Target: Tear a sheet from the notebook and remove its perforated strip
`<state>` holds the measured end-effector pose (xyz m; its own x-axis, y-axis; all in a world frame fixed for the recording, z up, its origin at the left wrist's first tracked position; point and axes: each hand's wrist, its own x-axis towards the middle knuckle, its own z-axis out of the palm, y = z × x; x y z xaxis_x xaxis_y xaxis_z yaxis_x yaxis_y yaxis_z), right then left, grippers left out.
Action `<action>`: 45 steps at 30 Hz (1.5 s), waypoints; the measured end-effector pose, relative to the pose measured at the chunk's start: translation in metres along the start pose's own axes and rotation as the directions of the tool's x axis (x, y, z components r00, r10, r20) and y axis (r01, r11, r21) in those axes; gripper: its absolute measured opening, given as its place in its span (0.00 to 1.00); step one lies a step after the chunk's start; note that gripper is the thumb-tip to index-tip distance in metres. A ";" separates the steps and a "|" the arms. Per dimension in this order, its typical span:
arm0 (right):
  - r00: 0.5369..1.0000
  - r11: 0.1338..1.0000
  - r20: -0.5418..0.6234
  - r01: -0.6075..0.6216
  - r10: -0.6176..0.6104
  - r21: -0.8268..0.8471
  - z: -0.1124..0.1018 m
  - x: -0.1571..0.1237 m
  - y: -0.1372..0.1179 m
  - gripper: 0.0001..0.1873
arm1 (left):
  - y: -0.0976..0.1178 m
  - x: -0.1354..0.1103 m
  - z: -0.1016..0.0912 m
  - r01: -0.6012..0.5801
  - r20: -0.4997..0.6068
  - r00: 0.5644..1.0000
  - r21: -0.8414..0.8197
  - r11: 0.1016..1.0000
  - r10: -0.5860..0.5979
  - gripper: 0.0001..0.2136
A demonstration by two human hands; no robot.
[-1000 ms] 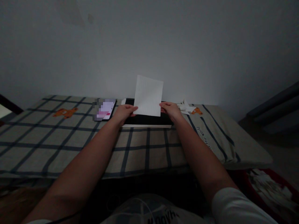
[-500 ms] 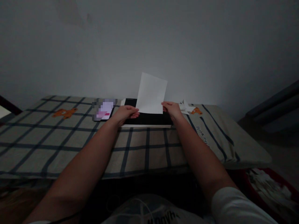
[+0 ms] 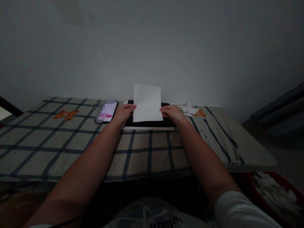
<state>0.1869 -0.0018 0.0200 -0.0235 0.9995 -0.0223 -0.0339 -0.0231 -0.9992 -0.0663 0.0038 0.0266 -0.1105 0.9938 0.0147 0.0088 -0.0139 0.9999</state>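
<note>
A white sheet of paper [image 3: 147, 102] stands nearly upright between my hands. My left hand [image 3: 124, 112] pinches its left edge and my right hand [image 3: 171, 113] pinches its right edge. Below the sheet a black notebook [image 3: 149, 123] lies flat on the checked cloth [image 3: 78, 142] near the wall. The sheet hides most of the notebook's middle.
A phone [image 3: 106, 111] with a lit screen lies left of the notebook. Several small white paper pieces [image 3: 188, 109] sit to the right. A grey wall [image 3: 152, 47] rises just behind. A red container [image 3: 273, 190] with white scraps stands at the lower right, off the table's edge.
The sheet has come down and shifted a little left, and now stands squarer. Both hands keep their hold on its edges and have moved slightly closer together.
</note>
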 end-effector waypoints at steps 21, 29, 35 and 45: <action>0.998 0.996 0.000 -0.068 0.068 0.065 0.002 0.001 -0.002 0.07 | -0.003 -0.001 0.000 0.044 0.132 0.991 -0.135 0.990 -0.026 0.09; 0.999 0.993 -0.001 -0.047 0.047 0.105 0.001 0.002 -0.001 0.03 | -0.003 -0.002 0.001 0.049 0.130 0.991 -0.084 0.995 -0.038 0.07; 0.998 0.996 -0.025 -0.058 0.060 0.067 0.002 0.002 -0.001 0.06 | -0.001 -0.003 0.001 0.087 0.130 0.989 -0.112 0.990 -0.072 0.04; 0.999 0.994 -0.019 -0.032 0.035 0.109 0.004 0.000 -0.003 0.05 | -0.007 0.000 0.002 0.049 0.157 0.987 -0.063 0.997 -0.038 0.05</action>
<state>0.1834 -0.0017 0.0231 -0.0059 0.9983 -0.0575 -0.1419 -0.0577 -0.9882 -0.0648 0.0037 0.0196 0.0465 0.9986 -0.0248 -0.0596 0.0275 0.9978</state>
